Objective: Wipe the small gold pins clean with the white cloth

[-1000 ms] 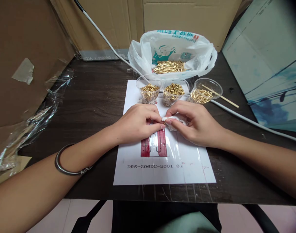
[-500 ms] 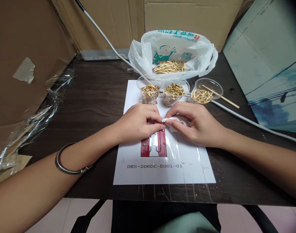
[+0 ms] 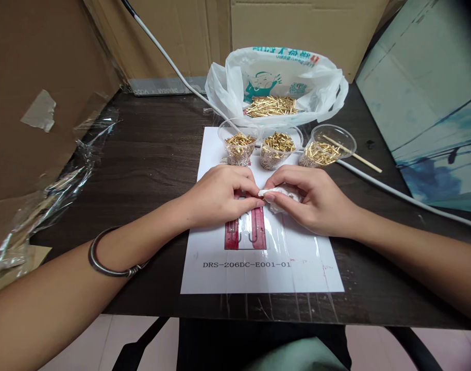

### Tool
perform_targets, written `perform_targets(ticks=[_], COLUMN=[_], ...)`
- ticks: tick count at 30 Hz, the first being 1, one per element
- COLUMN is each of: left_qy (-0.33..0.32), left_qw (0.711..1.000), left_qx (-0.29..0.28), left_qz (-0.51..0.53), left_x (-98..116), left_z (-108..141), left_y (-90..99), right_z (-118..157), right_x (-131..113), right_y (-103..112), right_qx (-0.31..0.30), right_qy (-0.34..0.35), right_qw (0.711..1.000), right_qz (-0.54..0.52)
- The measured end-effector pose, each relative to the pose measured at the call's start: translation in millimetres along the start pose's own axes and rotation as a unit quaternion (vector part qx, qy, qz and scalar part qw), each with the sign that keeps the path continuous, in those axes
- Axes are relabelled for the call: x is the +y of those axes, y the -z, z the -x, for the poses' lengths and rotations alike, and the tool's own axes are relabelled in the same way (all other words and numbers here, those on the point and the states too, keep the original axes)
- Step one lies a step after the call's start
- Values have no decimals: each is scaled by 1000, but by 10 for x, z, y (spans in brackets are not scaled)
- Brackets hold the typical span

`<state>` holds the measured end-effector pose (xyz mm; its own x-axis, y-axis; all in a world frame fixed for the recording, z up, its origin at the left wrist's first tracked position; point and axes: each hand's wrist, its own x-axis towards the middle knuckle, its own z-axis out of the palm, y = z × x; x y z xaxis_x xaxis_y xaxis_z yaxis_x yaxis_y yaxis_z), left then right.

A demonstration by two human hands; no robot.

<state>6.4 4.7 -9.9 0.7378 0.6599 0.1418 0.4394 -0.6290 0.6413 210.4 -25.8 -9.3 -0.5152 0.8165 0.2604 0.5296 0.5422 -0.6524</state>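
Observation:
Over a printed white sheet (image 3: 204, 279), my two hands meet at the fingertips. My right hand (image 3: 316, 198) pinches a crumpled white tissue (image 3: 287, 191), part of it bunched under the fingers. My left hand (image 3: 228, 196) has thumb and forefinger pressed together at the tissue's tip; a tiny gold-coloured bit shows there, too small to make out well. Just behind the hands stand three clear cups, a left one (image 3: 238, 149), a middle one (image 3: 278, 149) and a right one (image 3: 324, 149), all holding small gold-coloured metal pieces.
A white plastic bag (image 3: 320, 93) with gold-coloured pins (image 3: 272, 105) lies open behind the cups. A thin wooden stick (image 3: 365, 161) leans out of the right cup. A white cable (image 3: 409, 197) crosses the table (image 3: 150, 139). Cardboard (image 3: 173, 41) stands at the back, crumpled clear film (image 3: 65, 188) at left.
Both hands hold nearly the same pose and place. The whole view has shifted very slightly; nothing was taken hold of or let go.

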Motion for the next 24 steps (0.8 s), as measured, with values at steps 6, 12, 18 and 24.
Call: perform_targets(ticks=[6,12,18,24], left_qy=[2,6,3,0], left_qw=[1000,1000,1000,1000], left_qx=[4,-4,-4,-8], left_qz=[-2,-3,-5,-12], left_x=[10,43,30,12], left_z=[6,2,-2,-1], left_y=[1,24,18,8], right_z=[22,6,-9,-80], right_x=[22,17,-5,-61], right_y=[-30,-13,16,94], right_qx=[10,9,-9,-55], right_qy=[-40,-41,-45,-35], right_qw=[998,998,999,996], right_qz=[-48,-39,-9,57])
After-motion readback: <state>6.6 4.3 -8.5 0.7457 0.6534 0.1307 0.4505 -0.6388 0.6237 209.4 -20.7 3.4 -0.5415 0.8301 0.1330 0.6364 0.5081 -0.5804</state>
